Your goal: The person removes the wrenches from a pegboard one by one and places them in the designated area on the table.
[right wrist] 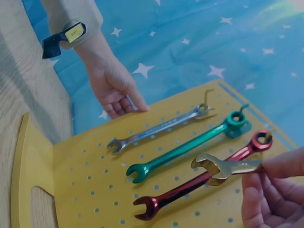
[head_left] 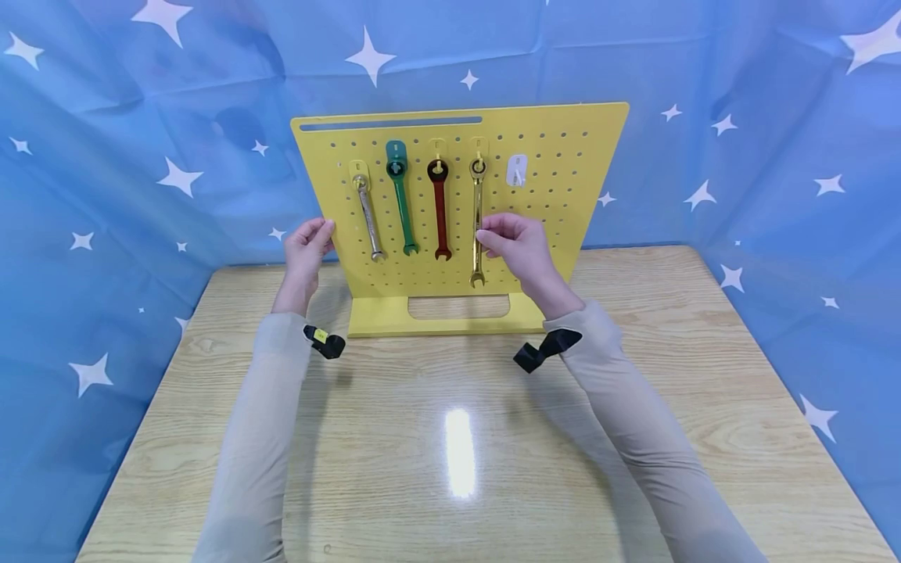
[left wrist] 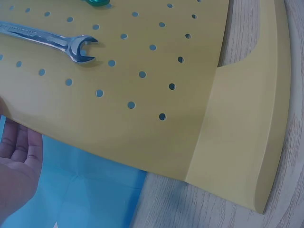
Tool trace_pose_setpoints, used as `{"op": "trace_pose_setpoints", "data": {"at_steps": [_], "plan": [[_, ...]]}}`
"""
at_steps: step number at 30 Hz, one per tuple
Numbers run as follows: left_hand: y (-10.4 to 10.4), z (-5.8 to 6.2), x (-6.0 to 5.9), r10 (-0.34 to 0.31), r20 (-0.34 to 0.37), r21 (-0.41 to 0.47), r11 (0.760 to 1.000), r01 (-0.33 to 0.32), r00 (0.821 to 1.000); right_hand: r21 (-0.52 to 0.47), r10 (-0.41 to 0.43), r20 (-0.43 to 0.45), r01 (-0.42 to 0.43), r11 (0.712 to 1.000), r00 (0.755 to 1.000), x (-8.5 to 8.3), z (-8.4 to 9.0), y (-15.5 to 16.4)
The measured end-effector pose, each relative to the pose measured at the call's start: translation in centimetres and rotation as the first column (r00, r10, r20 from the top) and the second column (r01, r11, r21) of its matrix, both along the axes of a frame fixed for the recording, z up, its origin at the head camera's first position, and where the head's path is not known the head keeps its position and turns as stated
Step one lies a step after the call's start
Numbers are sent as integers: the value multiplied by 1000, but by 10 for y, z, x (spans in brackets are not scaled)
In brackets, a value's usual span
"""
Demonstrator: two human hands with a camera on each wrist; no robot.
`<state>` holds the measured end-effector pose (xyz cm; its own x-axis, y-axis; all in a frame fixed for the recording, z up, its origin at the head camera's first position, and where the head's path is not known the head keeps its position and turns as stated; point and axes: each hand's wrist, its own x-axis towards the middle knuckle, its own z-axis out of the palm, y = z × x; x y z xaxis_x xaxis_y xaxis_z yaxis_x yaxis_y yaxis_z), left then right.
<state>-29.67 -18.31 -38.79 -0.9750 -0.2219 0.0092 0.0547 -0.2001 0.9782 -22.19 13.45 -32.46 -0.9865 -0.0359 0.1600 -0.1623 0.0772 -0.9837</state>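
A yellow pegboard (head_left: 598, 125) stands upright on the table, with several combination wrenches hanging on it. My left hand (head_left: 304, 249) grips its left edge, thumb in front and fingers behind. My right hand (head_left: 519, 244) pinches the shaft of a gold wrench (head_left: 477, 199) between thumb and fingers. The ring end of that wrench is at its hook, and its open jaw points down. Leftward along the board hang a red wrench (head_left: 440, 211), a green wrench (head_left: 404, 209) and a silver wrench (head_left: 367, 215), the silver one slightly tilted. In the right wrist view the gold wrench (right wrist: 228, 167) overlaps the red one.
A white hook (head_left: 517, 170) with nothing on it sits right of the gold wrench. The board's foot (head_left: 380, 317) has a cut-out and rests on the wooden table (head_left: 394, 438). A blue curtain (head_left: 232, 70) with white stars surrounds the table's back and sides.
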Motion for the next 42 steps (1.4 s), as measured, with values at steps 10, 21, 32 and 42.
{"op": "trace_pose_setpoints", "data": {"at_steps": [10,21,32,42], "plan": [[-1,-1,0,-8,-1,9,1000,8,1000,-57,26,34,-25,998,999,4,7,0],[0,0,1,-6,5,-3,1000,6,1000,-75,25,39,-22,997,999,5,10,1],[-1,-1,0,-7,-4,6,1000,7,1000,-94,42,38,-38,995,998,6,13,3],[-1,-1,0,-10,-12,6,1000,10,1000,-86,43,32,-40,996,999,7,15,3]]}}
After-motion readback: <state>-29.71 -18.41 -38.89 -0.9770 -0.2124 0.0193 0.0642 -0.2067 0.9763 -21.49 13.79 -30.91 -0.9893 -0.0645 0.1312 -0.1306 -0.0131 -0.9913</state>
